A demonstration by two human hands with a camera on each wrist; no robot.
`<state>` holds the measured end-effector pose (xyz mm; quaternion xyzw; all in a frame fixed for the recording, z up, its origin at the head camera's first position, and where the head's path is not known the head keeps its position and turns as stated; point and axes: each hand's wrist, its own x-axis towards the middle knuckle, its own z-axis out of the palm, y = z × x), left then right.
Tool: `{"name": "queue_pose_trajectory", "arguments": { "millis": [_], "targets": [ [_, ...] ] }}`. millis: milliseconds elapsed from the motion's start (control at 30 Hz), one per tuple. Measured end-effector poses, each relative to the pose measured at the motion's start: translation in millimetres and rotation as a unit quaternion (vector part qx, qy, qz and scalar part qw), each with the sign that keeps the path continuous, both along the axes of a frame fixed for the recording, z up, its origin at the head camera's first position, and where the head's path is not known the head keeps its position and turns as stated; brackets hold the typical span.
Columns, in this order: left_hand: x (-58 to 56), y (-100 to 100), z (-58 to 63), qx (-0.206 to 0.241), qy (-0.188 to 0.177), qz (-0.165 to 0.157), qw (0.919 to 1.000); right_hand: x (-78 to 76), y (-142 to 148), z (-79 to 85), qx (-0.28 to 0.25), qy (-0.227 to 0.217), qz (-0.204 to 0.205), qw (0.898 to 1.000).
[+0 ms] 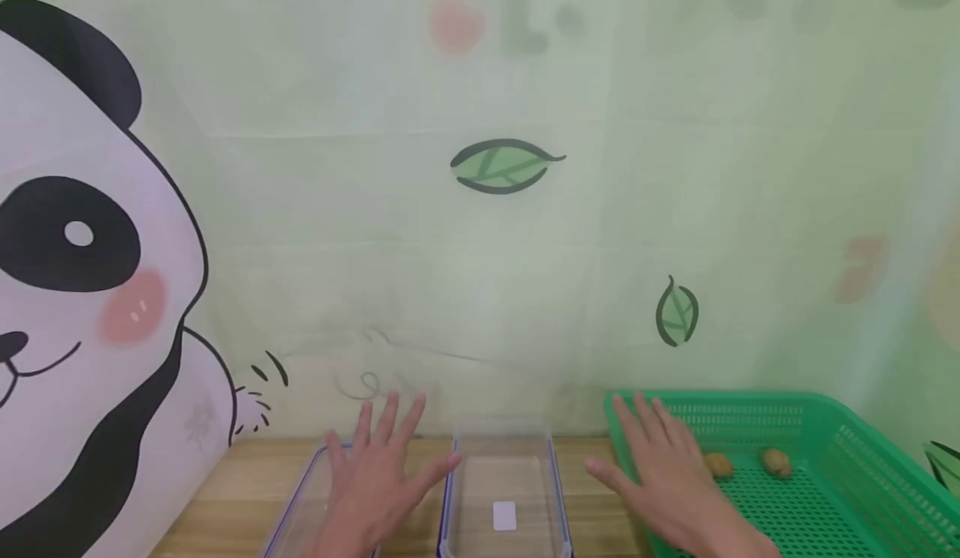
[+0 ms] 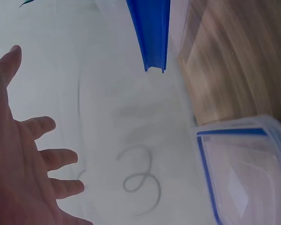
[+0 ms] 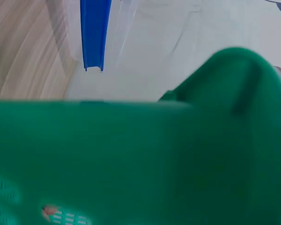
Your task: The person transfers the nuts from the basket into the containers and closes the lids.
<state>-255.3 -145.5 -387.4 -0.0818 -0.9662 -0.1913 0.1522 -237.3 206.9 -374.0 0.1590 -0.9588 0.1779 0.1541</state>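
My left hand point(image 1: 378, 475) is raised with fingers spread and holds nothing. It overlaps the clear container with a blue rim point(image 1: 295, 491) on the left in the head view. My right hand point(image 1: 667, 483), also spread and bare, appears over the left side of the green plastic basket point(image 1: 795, 399). Two small, roundish brown lumps point(image 1: 776, 463) lie inside the basket. Between the hands stands a second clear container point(image 1: 557, 491) with blue edges and a white square point(image 1: 505, 516) in it. In the right wrist view the basket's wall point(image 3: 122, 150) hides most of that hand.
A wooden tabletop point(image 1: 592, 500) carries the containers and the basket. Right behind it hangs a pale green backdrop point(image 1: 360, 208) printed with a panda point(image 1: 161, 208) and leaves. The basket's raised rim borders the right side.
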Motion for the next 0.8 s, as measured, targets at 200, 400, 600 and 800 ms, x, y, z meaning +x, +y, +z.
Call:
{"name": "queue_pose_trajectory", "arguments": {
  "millis": [200,400,600,800],
  "targets": [
    [-0.6,3.1,-1.9,0.036,0.004,-0.015,0.9992,1.9,10.7,4.7,0.019,0.006,0.006,1.000],
    [-2.3,5.6,-6.0,0.088,0.004,-0.035,0.9955,2.4,28.5,18.2,0.042,0.010,0.021,0.999],
    [-3.7,6.6,-9.4,0.157,-0.006,-0.056,0.9860,2.8,45.2,40.3,0.037,-0.006,0.038,0.999],
    [-5.7,7.1,-12.5,0.230,-0.032,-0.071,0.9702,2.3,61.2,59.0,0.000,-0.050,0.058,0.997]
  ]
}}
